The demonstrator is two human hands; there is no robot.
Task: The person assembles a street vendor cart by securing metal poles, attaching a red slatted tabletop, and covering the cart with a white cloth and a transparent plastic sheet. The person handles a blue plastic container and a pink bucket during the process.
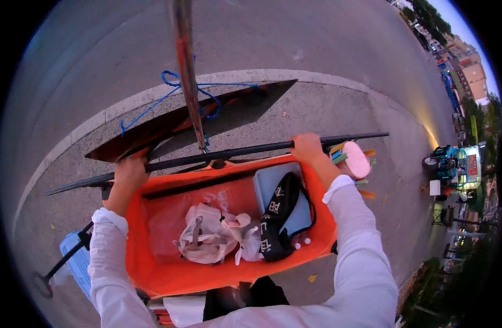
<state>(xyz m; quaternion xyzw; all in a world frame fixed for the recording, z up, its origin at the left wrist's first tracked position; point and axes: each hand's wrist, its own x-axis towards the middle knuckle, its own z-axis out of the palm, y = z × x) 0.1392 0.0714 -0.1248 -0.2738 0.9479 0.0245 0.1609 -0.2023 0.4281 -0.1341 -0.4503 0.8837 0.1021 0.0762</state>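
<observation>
A long, thin black bar runs across the far side of an orange fabric-walled cart. Toward its left part, my left hand is closed round it. My right hand grips the same bar right of the middle, fingers curled over the far side. Inside the cart lie a beige cloth bag, a white plastic bag, a black strap with white markings, a grey-blue box and a small clear bottle.
A rusty pole rises behind the bar, with blue cord tied on it. Beyond lies a dark flat board. A pink-topped container sits right, a blue crate left. A curb curves behind; a lit vehicle stands far right.
</observation>
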